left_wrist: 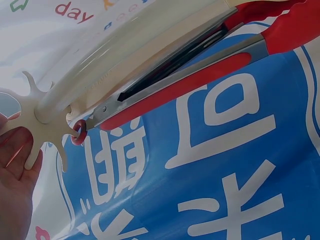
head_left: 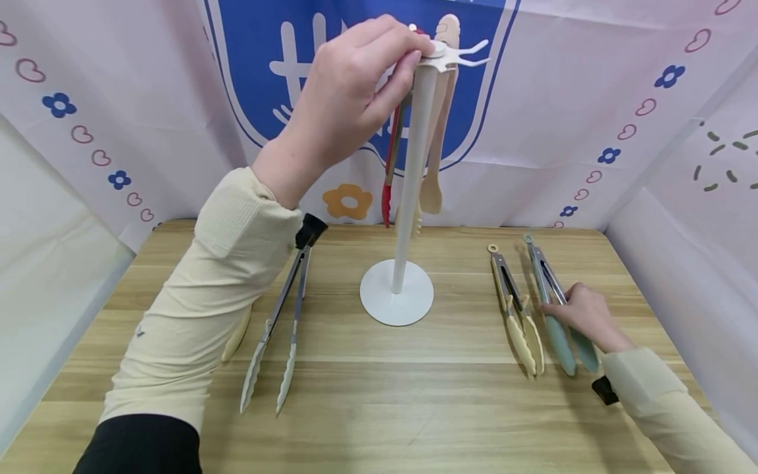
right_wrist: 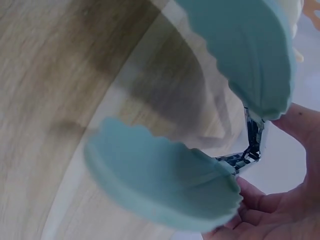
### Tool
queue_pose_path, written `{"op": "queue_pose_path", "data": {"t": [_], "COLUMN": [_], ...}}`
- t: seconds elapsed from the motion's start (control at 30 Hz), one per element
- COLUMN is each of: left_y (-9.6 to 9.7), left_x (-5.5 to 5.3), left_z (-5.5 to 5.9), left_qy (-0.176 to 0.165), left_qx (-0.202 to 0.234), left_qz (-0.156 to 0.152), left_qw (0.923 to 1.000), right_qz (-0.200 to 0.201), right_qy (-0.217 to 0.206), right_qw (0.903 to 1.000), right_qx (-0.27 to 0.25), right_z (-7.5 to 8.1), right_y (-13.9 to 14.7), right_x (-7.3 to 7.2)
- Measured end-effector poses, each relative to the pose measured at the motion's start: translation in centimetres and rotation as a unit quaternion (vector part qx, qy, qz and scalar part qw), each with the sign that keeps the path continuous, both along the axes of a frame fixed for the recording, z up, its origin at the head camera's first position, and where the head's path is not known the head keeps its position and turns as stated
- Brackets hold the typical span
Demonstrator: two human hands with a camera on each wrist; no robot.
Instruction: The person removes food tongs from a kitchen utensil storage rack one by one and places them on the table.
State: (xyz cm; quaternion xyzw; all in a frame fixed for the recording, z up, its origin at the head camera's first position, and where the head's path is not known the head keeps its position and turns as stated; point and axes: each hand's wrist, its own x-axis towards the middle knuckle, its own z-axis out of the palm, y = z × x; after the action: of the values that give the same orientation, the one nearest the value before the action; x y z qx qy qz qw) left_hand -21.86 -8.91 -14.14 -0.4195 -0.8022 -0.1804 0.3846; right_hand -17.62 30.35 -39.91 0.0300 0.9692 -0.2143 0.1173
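At the top of a white utensil stand (head_left: 411, 178), my left hand (head_left: 361, 79) pinches the hooked head between thumb and fingers; the left wrist view shows the fingertips among its hooks. Red tongs (left_wrist: 180, 90) hang by their ring from one hook, and a beige utensil (head_left: 435, 151) hangs behind the post. On the right of the table my right hand (head_left: 586, 316) holds teal tongs (head_left: 558, 339) around their arms. The right wrist view shows their two scalloped tips (right_wrist: 165, 175) spread apart. Cream-yellow tongs (head_left: 516, 329) lie just left of them.
Long tongs with pale scalloped tips (head_left: 287, 372) lie left of the stand's round base (head_left: 385, 306). A yellow piece (head_left: 238, 336) is partly hidden by my left sleeve. A printed cloth (head_left: 556, 118) hangs behind the wooden table (head_left: 379, 408).
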Motion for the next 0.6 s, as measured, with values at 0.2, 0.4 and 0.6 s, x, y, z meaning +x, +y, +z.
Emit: {"op": "queue_pose_path", "data": {"t": [0.2,0.4,0.6], "left_y": [0.03,0.05,0.02], "left_x": [-0.03,-0.06,-0.05], "left_z": [0.01,0.03,0.02], "left_qy": [0.000,-0.002,-0.005], "left_qx": [0.000,0.000,-0.001], "left_qz": [0.002,0.002,0.004], "left_qw": [1.0000,1.0000,1.0000], "right_qz": [-0.001,0.000,0.008], "right_qy": [-0.019,-0.022,-0.022], "right_qw": [0.9998,0.9996,0.9996], "right_qx": [0.012,0.018,0.018], "right_z": [-0.12,-0.24,-0.32], "right_y": [-0.13,-0.07,-0.06], "right_x": [-0.12,-0.30,-0.39]}}
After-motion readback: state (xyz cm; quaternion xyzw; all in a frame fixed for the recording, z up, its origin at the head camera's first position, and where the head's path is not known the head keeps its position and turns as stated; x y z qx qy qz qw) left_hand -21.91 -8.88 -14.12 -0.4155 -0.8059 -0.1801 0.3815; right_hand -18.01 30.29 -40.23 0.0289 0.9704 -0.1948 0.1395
